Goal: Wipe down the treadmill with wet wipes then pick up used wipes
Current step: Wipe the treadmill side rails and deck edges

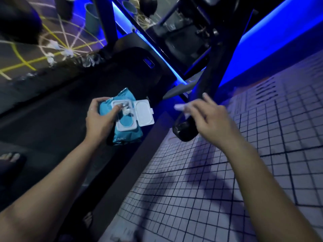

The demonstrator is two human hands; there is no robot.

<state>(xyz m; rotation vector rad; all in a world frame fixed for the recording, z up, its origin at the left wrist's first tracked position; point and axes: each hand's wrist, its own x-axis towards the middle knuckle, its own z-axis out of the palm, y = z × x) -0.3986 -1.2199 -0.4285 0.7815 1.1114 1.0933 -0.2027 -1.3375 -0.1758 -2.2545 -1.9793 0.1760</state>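
Observation:
A teal pack of wet wipes lies on the dark treadmill belt with its white flip lid open. My left hand presses on the pack, thumb at the opening where a bit of wipe sticks out. My right hand is raised beside the treadmill's dark upright post and pinches a white wet wipe. Several crumpled white used wipes lie on the patterned carpet at the far left.
A white tiled floor spreads to the right of the treadmill, under blue strip lighting. A dark rounded object sits below my right hand. Grey bins stand on the carpet at the back. A sandalled foot shows at the left edge.

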